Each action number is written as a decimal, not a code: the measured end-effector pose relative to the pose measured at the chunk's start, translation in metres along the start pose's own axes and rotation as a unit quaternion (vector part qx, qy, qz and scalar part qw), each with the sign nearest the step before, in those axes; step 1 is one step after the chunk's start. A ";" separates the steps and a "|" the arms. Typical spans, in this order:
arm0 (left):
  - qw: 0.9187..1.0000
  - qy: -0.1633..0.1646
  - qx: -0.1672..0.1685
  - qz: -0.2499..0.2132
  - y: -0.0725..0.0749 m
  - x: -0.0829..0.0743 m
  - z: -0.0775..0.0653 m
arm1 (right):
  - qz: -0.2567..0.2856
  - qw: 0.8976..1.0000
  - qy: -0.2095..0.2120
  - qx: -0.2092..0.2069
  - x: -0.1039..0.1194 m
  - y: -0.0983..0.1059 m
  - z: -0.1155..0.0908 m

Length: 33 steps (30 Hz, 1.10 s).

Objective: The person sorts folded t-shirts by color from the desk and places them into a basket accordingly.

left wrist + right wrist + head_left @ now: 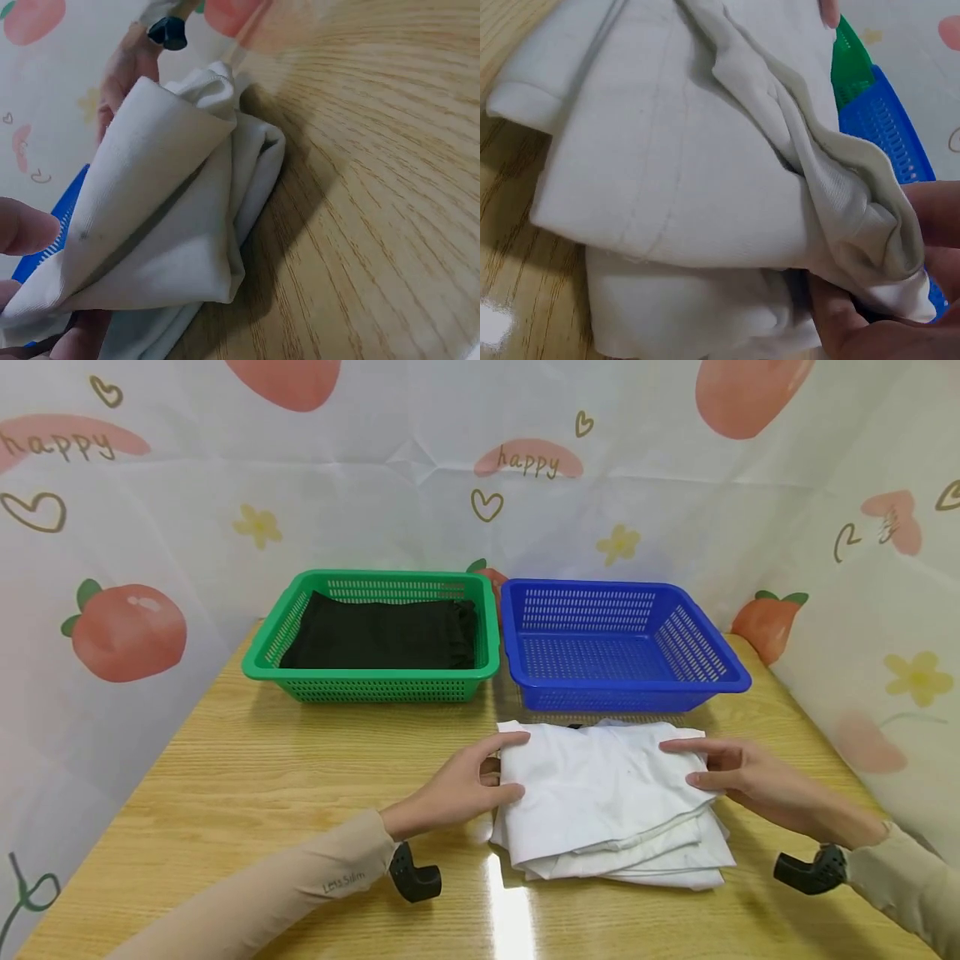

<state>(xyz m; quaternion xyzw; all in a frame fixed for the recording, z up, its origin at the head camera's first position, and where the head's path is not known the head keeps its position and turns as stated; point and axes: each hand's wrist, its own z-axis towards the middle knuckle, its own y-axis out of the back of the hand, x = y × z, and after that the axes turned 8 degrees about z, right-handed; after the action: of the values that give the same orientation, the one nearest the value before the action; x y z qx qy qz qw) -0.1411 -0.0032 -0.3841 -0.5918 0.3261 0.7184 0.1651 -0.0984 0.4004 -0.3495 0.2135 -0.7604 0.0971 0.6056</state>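
Note:
A folded white cloth (592, 785), with seams and loose layers showing, lies at the top of a small white pile on the table. My left hand (461, 785) grips its left edge, thumb and fingers on either side. At the opposite edge my right hand (772, 785) pinches the same cloth. Seen from the right wrist, the thumb is tucked under the thick fold (870, 225). More white fabric (675, 864) sits below and toward the front. In the left wrist view, the cloth's folded end (172, 127) stands above the wood.
Behind the pile stands a blue plastic basket (600, 685) with nothing visible inside. To its left, a green basket (375, 675) holds folded black cloth (375, 635). The wooden table (300, 768) meets a printed fabric backdrop (412, 518) at the back and sides.

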 end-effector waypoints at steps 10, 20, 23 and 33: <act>0.988 0.020 0.054 0.142 -0.002 0.003 0.005 | -0.003 0.998 -0.033 0.047 -0.002 0.004 0.001; 0.996 0.009 0.047 0.080 -0.003 -0.006 0.006 | -0.065 0.998 0.011 0.000 0.001 -0.005 -0.001; 0.998 0.007 0.048 0.041 -0.001 -0.009 0.005 | -0.070 0.997 0.042 -0.012 0.004 -0.006 -0.003; 0.999 -0.007 0.038 -0.038 0.012 -0.020 0.010 | -0.057 0.997 0.039 -0.022 0.022 -0.006 -0.002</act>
<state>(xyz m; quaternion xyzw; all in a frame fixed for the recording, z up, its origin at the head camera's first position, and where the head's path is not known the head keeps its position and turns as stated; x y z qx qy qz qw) -0.1509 -0.0027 -0.3610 -0.5920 0.3296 0.7028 0.2169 -0.0972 0.3911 -0.3288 0.2387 -0.7249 0.0538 0.6439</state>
